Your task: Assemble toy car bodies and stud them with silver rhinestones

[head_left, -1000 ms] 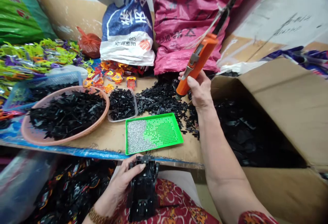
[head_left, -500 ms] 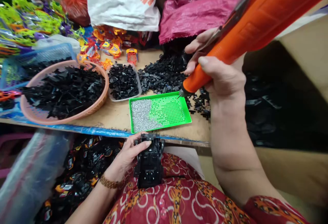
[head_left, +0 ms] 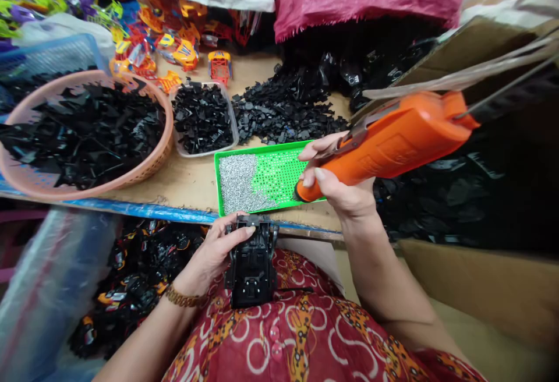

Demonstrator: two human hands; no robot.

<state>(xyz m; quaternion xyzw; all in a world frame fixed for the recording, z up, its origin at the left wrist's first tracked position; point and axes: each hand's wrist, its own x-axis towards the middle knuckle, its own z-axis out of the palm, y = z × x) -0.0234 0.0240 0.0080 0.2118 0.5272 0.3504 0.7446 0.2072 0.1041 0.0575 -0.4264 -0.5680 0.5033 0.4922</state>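
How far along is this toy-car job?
Seemingly done: a heap of dark toy cars lies below the bench. In hand: left hand grips a black chassis; right hand holds the orange screwdriver, tip over the green tray of screws. Left: plenty, judging by the basket and loose pile of black parts.

Bright, even light, edges warped (perhaps blurred)

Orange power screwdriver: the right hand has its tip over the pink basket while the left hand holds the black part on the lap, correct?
Not quite. The head view shows the right hand holding the orange power screwdriver with its tip over the green tray, at its right end. The left hand does hold the black part on the lap.
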